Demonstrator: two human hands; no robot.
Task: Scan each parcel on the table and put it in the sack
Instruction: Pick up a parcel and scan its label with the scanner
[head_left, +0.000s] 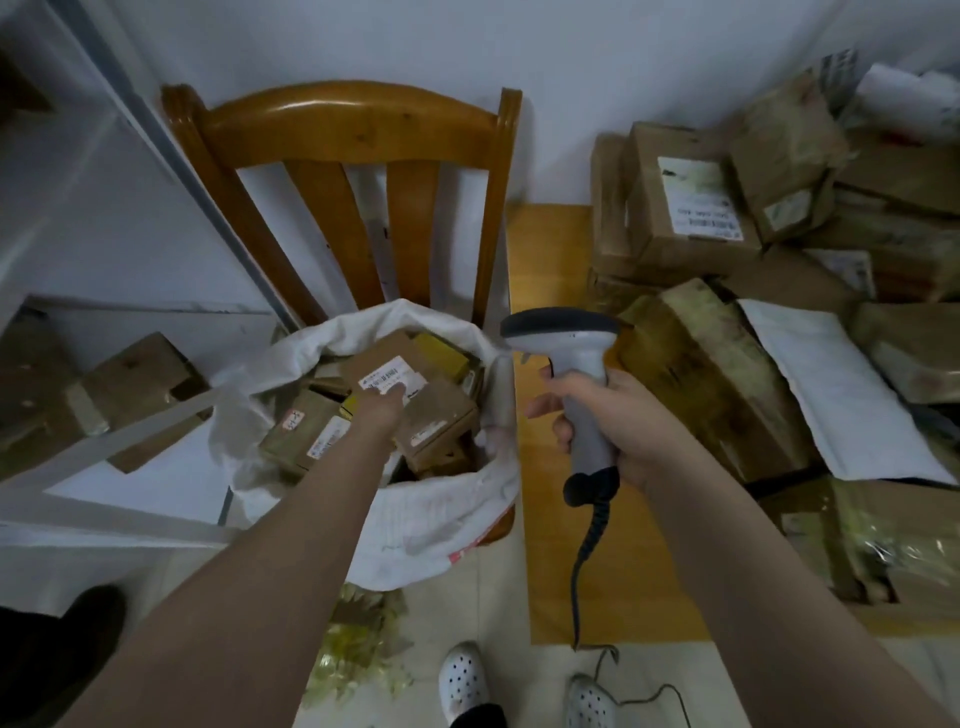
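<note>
You are reaching your left hand (382, 410) down into the open white woven sack (431, 514) that is sitting on the seat of the brown wooden slat-back chair (358, 124). Your fingertips are lying on the white shipping label of the flat brown cardboard parcel (441, 410) on top of the load. The blur is hiding whether they are pinching the box or only pressing on it, so I cannot tell. That parcel is lying label-up inside the sack's mouth, its long axis running from upper left to lower right in the view, with other small brown and yellow boxes packed around and under it.

Your right hand (613, 415) is gripping the grey pistol-grip barcode scanner (571, 343) with fingers and thumb wrapped around the handle. It is hovering just right of the sack's rim, over the edge of the yellow wooden table (550, 260). The handle is standing roughly upright, tilting slightly left at the top, and the dark-rimmed head is pointing left, toward the sack. Its black coiled cable (584, 561) is hanging from the butt down to the floor.

On the table to your right a heap of brown taped cardboard parcels (691, 208) is lying at mixed angles, with a white padded mailer (831, 384) resting across the nearer ones.
</note>
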